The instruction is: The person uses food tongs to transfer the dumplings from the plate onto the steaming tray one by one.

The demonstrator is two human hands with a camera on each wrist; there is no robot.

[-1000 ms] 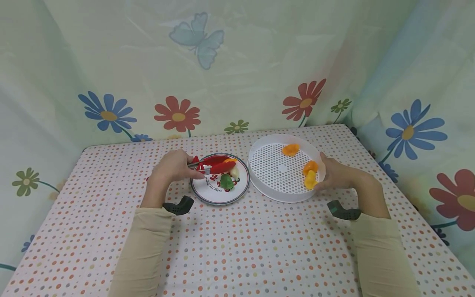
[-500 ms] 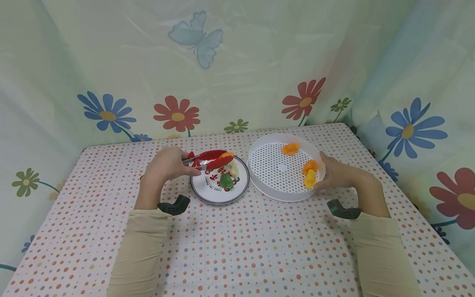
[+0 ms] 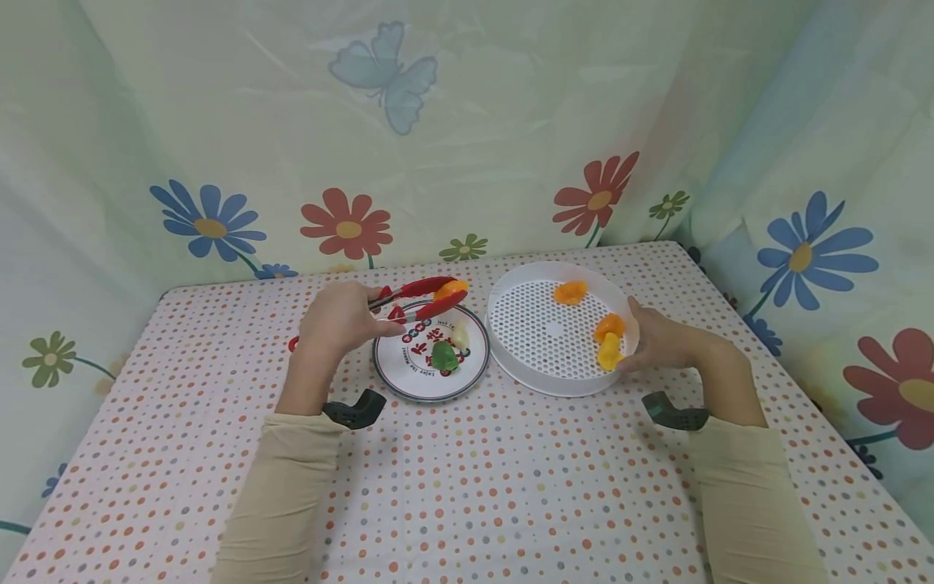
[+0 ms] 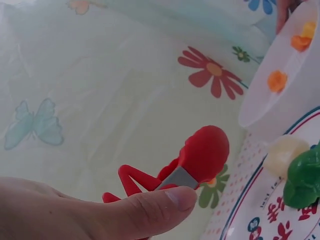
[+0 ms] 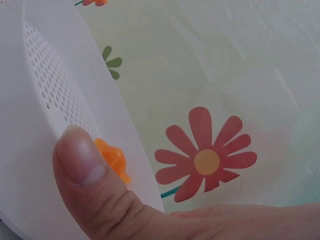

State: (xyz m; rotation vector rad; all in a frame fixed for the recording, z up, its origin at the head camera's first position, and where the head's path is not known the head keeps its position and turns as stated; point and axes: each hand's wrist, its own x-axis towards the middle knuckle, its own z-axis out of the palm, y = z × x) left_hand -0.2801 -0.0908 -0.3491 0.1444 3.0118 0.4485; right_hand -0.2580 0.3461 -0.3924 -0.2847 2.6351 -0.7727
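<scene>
My left hand (image 3: 339,320) holds a pair of red-tipped tongs (image 3: 440,307) by the arms, over the far left part of the white plate (image 3: 394,371). Between the tong tips sits a small orange pepper-like piece (image 3: 450,289), lifted off the plate. A green pepper-like piece (image 3: 443,356) and a pale whitish piece (image 3: 460,335) lie on the plate. My right hand (image 3: 660,341) grips the right side of a white round sieve (image 3: 558,386), its thumb (image 5: 85,160) against the wall. Inside the sieve are two orange pieces (image 3: 571,293) and a yellow piece (image 3: 609,352).
The plate and the sieve stand side by side on a table with a dotted cloth (image 3: 467,487). Behind the table hangs a flowered curtain (image 3: 467,162), which also runs along both sides.
The tongs, first low over the plate, have closed around the orange piece and lifted it, moving up and away from me. My right hand and the sieve have stayed put.
</scene>
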